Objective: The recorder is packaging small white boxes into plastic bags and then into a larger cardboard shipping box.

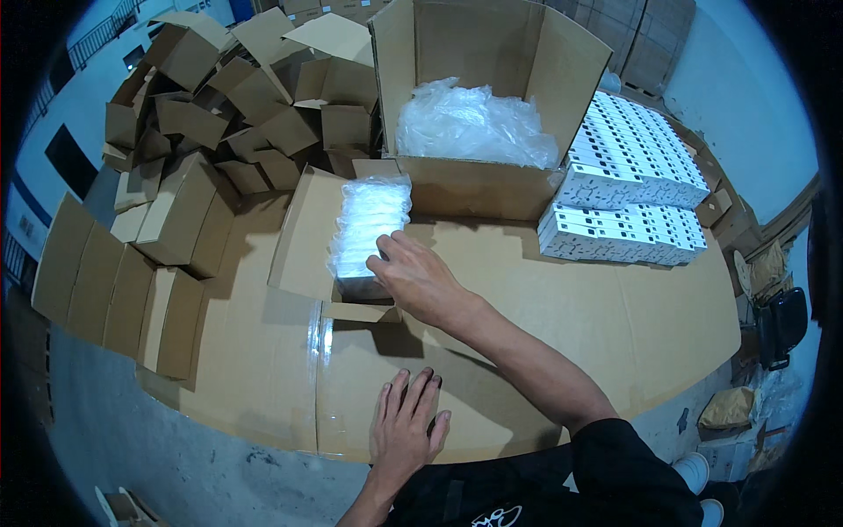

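A small open cardboard box (301, 230) stands left of the table's middle with its flaps folded out. Inside it a row of clear bubble-wrapped packets (370, 215) is lined up from back to front. My right hand (417, 279) reaches over the box's right side, fingers curled and pinched on a bubble-wrapped packet near the front of the row. What the packet holds is blurred by the wrap. Flat on the cardboard-covered tabletop (527, 351), close to the near edge, rests my left hand (407, 426), its fingers stretched out and nothing in it.
Behind the small box a large open carton (479, 189) holds loose clear bubble wrap (474, 123). Two stacked layers of white small boxes (628, 189) stand at the back right. Opened brown cartons (246, 105) are heaped at the back left, with more boxes (171, 321) along the left edge.
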### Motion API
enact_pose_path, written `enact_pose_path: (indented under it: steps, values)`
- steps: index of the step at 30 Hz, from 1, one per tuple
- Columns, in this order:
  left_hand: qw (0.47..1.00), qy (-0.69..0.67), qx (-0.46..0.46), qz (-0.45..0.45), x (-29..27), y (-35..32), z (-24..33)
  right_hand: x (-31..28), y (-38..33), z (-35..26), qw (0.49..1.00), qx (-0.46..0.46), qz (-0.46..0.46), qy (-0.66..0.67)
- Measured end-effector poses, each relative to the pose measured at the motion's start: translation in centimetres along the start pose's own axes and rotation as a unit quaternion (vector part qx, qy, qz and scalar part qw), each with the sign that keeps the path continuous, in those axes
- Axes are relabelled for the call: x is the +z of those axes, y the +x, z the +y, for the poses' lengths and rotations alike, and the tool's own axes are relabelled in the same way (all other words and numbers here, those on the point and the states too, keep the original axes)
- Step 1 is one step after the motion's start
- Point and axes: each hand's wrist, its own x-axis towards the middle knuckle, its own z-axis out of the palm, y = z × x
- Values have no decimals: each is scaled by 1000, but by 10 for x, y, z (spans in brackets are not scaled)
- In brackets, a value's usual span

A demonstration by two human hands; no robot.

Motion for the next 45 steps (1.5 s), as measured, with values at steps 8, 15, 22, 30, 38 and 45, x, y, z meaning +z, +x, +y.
enact_pose_path:
  steps: [8,15,22,30,38,45]
  values:
    - [998,20,29,-53,12,37,5,-22,-33,21,991,21,75,110]
    - [996,32,58,-64,35,110,16,-84,-91,68,980,90,133,119]
    - [995,16,96,-23,56,184,9,-149,-152,138,948,168,269,40]
    - [993,-31,113,24,68,231,-13,-175,-193,214,904,250,333,-100]
    - [994,-23,110,14,67,234,-12,-171,-203,243,897,281,286,-185]
    - [994,-31,109,13,66,233,-11,-177,-204,239,896,327,263,-147]
